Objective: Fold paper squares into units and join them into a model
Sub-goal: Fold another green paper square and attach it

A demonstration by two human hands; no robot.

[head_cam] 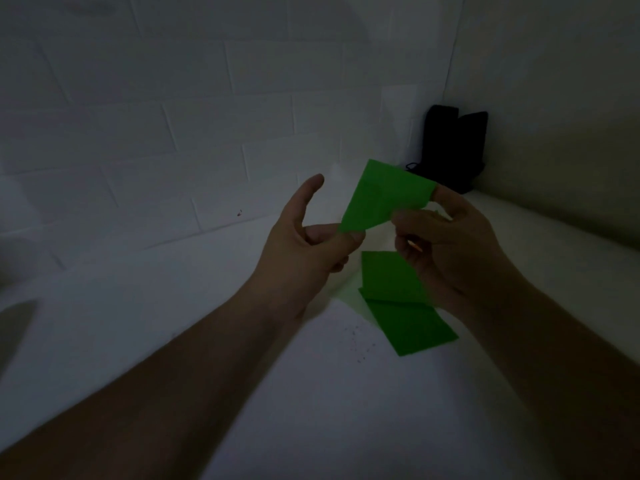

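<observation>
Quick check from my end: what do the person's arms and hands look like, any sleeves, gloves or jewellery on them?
Both forearms are bare with no sleeves in view. The left hand and right hand wear no gloves, and no rings, watch or bands show. The dim light hides finer details.

Work surface: white tabletop (121,341), dimly lit, meeting the walls at the back and right.
Back wall: white brick pattern (173,98), with a small reddish mark (239,213) low down near the surface.
Right wall: plain and pale (554,81).
Corner object: black item (450,150) standing upright in the far corner; kind cannot be told.
Surface marks: small dark specks (356,341).
</observation>
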